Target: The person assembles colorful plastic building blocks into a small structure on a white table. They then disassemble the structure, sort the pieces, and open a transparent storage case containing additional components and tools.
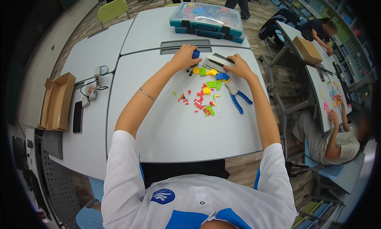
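My left hand (185, 58) is at the far part of the white table, its fingers closed round a small dark blue block (196, 54). My right hand (239, 67) grips the right end of a bundle of white, grey and black perforated strips (217, 63). Between the hands sit yellow, green and blue building pieces, among them a yellow cube (206, 91) and a flat green plate (214, 85). Small red connector pegs (198, 103) lie scattered nearer to me. Blue-handled pliers (238, 97) rest beside my right forearm, and a thin white rod (216, 106) lies left of them.
Two stacked teal cases with clear lids (206, 20) stand beyond my hands. Left are an open cardboard box (58, 102), a dark phone-like slab (77, 117) and a power strip with cables (91, 90). People work at tables on the right, near another cardboard box (307, 50).
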Demonstrator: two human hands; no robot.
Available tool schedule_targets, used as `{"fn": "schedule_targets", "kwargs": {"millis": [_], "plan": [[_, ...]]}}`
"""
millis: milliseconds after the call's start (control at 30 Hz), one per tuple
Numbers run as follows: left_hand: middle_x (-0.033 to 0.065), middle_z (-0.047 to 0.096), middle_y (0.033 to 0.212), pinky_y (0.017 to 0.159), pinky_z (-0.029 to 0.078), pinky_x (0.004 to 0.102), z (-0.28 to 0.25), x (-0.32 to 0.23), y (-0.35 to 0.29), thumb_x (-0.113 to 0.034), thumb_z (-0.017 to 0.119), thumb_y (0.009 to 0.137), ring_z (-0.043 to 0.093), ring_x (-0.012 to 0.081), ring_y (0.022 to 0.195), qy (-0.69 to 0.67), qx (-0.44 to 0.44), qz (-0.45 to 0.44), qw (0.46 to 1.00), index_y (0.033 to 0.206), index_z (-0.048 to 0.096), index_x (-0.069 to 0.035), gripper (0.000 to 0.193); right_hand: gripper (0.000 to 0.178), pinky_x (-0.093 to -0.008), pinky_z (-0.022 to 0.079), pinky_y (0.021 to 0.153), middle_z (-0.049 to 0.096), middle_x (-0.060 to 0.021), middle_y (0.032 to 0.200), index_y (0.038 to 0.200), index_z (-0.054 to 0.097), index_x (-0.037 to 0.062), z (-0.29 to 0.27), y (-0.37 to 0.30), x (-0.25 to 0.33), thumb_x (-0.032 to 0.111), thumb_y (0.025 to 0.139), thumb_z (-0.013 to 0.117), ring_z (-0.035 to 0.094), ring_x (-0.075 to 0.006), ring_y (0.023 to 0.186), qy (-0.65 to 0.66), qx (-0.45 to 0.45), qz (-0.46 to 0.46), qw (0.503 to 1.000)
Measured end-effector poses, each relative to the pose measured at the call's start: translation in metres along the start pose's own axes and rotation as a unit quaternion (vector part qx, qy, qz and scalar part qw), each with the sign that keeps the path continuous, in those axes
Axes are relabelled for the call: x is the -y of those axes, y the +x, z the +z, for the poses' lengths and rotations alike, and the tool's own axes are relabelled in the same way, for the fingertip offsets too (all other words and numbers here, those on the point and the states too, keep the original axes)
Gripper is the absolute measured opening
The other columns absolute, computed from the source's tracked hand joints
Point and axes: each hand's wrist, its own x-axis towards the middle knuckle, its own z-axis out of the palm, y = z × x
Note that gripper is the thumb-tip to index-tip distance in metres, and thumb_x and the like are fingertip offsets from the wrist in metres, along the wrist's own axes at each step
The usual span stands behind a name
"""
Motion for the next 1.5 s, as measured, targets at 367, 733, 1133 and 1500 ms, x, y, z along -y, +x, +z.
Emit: {"fn": "schedule_targets", "kwargs": {"millis": [367,733,1133,1500], "plan": [[0.0169,0.062,0.121,0.095,0.051,0.0427,-0.01,-0.009,-0.012,-0.028,0.086,0.074,0.06,0.0369,0.114,-0.06,0.019,-0.025,0.998,0.124,0.051,-0.015,0.063,0.093,-0.0449,0.049,0.099,0.058,-0.0278,0.125,0.129,0.065,-0.0051,0.01,0.022,0.011,0.068,0.072,0.078,0.056,-0.0408,0.118,-0.028,0.046,0.017,0.998],[0.018,0.061,0.121,0.096,0.05,0.0445,-0.016,0.007,-0.026,-0.02,0.086,0.074,0.06,0.0381,0.115,-0.072,0.013,-0.036,0.997,0.124,0.047,-0.016,0.063,0.102,-0.0492,0.048,0.102,0.056,-0.0283,0.129,0.13,0.063,-0.0053,0.016,0.024,0.03,0.07,0.063,0.083,0.049,-0.0416,0.126,-0.06,0.064,0.029,0.996],[0.0196,0.065,0.116,0.096,0.049,0.0434,-0.098,0.11,-0.122,-0.023,0.087,0.076,0.063,0.0379,0.11,-0.033,-0.072,-0.155,0.985,0.123,0.05,-0.012,0.061,0.091,-0.0449,0.045,0.106,0.056,-0.0228,0.129,0.135,0.063,0.0062,0.015,0.011,0.049,0.064,0.067,0.084,0.047,-0.037,0.128,-0.044,0.088,0.017,0.995],[0.0193,0.067,0.115,0.094,0.051,0.0436,-0.138,0.161,-0.121,-0.022,0.089,0.073,0.064,0.0379,0.11,-0.011,-0.112,-0.229,0.967,0.12,0.052,-0.01,0.061,0.08,-0.0408,0.048,0.101,0.061,-0.0208,0.123,0.13,0.065,0.0038,0.024,0.009,0.069,0.05,0.069,0.088,0.048,-0.0346,0.124,0.025,0.102,0.006,0.994]]}}
